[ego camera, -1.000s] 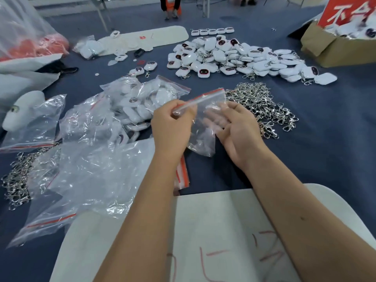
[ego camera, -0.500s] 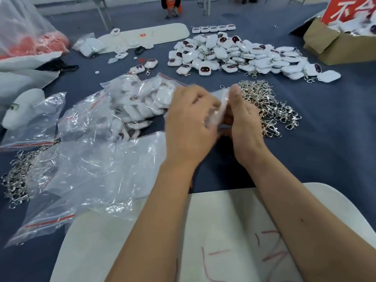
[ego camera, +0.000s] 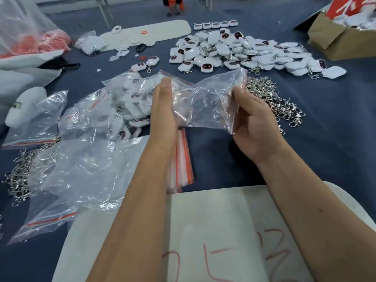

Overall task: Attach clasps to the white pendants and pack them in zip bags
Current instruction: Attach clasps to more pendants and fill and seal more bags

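Far left of the hands, empty clear bags point(ego camera: 34, 121) are lying beside a clasp heap point(ego camera: 18, 180). Left hand point(ego camera: 162, 112) is grasping one end of the zip bag point(ego camera: 205, 102), fingers seemingly tucked behind the film, though hard to be sure. Bag is stretching between both hands, held above the blue table point(ego camera: 325, 149). Right hand point(ego camera: 254, 123) is pinching the red-strip edge. Beyond the right hand, loose metal clasps point(ego camera: 274, 98) are lying; farther back, the white pendants point(ego camera: 234, 51) are piling up.
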Demonstrator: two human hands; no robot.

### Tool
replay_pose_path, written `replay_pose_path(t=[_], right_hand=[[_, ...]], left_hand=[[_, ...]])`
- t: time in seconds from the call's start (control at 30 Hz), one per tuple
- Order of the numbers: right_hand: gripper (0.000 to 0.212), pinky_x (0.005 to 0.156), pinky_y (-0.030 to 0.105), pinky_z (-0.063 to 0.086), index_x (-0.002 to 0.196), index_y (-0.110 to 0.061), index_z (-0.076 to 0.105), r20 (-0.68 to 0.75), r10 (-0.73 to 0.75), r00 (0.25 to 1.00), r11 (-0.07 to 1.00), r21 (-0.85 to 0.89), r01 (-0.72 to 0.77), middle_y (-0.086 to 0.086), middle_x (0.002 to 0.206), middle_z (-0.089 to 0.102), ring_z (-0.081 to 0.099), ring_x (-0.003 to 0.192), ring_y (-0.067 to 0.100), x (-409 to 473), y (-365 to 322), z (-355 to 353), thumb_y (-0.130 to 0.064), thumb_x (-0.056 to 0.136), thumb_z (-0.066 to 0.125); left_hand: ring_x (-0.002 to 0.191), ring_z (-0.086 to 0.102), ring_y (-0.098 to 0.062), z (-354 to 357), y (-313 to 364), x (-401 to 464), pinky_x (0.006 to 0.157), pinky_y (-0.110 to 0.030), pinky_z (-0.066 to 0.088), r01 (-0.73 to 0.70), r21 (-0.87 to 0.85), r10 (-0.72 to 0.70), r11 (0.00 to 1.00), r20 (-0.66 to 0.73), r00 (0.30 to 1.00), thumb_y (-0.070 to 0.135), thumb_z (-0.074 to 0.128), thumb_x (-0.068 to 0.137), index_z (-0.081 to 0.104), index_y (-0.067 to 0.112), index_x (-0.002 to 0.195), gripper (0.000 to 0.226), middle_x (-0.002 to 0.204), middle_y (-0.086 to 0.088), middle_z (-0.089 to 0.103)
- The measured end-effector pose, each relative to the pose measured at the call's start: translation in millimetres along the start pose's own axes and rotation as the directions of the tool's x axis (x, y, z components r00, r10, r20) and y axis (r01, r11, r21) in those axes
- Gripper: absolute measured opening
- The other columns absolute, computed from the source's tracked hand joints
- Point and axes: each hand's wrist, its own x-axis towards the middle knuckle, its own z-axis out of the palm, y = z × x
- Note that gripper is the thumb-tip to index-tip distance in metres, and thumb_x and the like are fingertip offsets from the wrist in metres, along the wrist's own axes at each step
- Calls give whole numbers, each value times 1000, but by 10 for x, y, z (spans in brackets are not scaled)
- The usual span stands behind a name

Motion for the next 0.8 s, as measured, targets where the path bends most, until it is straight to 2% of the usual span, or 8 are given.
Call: replay_pose_path(t=[0.1, 0.17, 0.27, 0.33, 0.4, 0.57, 0.7, 0.8], right_hand=[[19, 110, 52, 46, 103, -2, 71, -9, 8, 1000, 1000, -23, -9, 18, 106, 66, 64, 101, 32, 13, 8, -5, -19, 100, 63], [21, 94, 43, 52, 87, -9, 76, -53, -11, 999, 993, -116, 5, 8, 86, 70, 63, 82, 23, 21, 15, -2, -19, 101, 63], [27, 61, 30, 39, 78, -16, 76, -81, -79, 994, 961, -271, 54, -4, 64, 64, 51, 60, 14, 10, 47, 32, -22, 101, 64], [25, 46, 22, 31, 83, -12, 71, -89, -112, 990, 942, -327, 77, -8, 55, 55, 41, 45, 6, 5, 75, 59, -22, 104, 61], [24, 41, 20, 29, 83, -10, 68, -108, -149, 983, 933, -346, 103, -6, 54, 50, 35, 42, 5, 8, 92, 78, -20, 104, 61], [27, 42, 21, 28, 79, -12, 69, -204, -235, 950, 913, -383, 144, 1, 60, 51, 34, 46, 8, 11, 61, 51, -16, 104, 62], [29, 42, 21, 29, 78, -13, 65, -218, -237, 947, 917, -372, 144, -4, 57, 51, 37, 46, 7, 9, 50, 38, -17, 106, 58], [29, 42, 21, 33, 80, -16, 58, -269, -207, 941, 941, -319, 116, -8, 56, 51, 45, 47, 5, 25, 36, 33, -20, 108, 55]], left_hand=[[93, 76, -34, -51, 74, -18, 76, -46, 63, 141, -159, -123, 977, 120, 985, 60, 41, 103, 56, 2, 134, 67, 115, -21, 74], [85, 74, -31, -79, 111, -10, 78, -43, 62, 179, -141, -156, 974, 158, 975, 53, 49, 103, 65, 1, 119, 57, 107, -20, 75], [99, 68, -31, -163, 181, -2, 99, -51, 54, 182, -197, -155, 963, 147, 977, 32, 73, 88, 71, 3, 108, 36, 107, -15, 73], [89, 71, -21, -253, 195, 20, 86, -40, 61, 132, -183, -113, 974, 112, 987, 15, 76, 83, 72, 7, 108, 26, 93, -6, 75], [70, 71, -11, -316, 196, 39, 63, -25, 60, 84, -167, -73, 982, 74, 995, 3, 71, 88, 72, 11, 102, 17, 79, 1, 75], [52, 59, -9, -355, 206, 58, 52, -22, 50, 0, -266, -21, 964, -76, 997, -3, 72, 87, 69, 16, 83, 19, 72, 0, 72], [57, 59, -11, -267, 193, 49, 65, -29, 54, 47, -296, -64, 954, -51, 997, 12, 72, 93, 68, 12, 91, 4, 68, 2, 68], [95, 75, -21, -191, 177, 15, 94, -41, 60, 181, -179, -167, 967, 93, 982, 42, 68, 93, 65, 5, 123, 47, 99, -8, 78]])
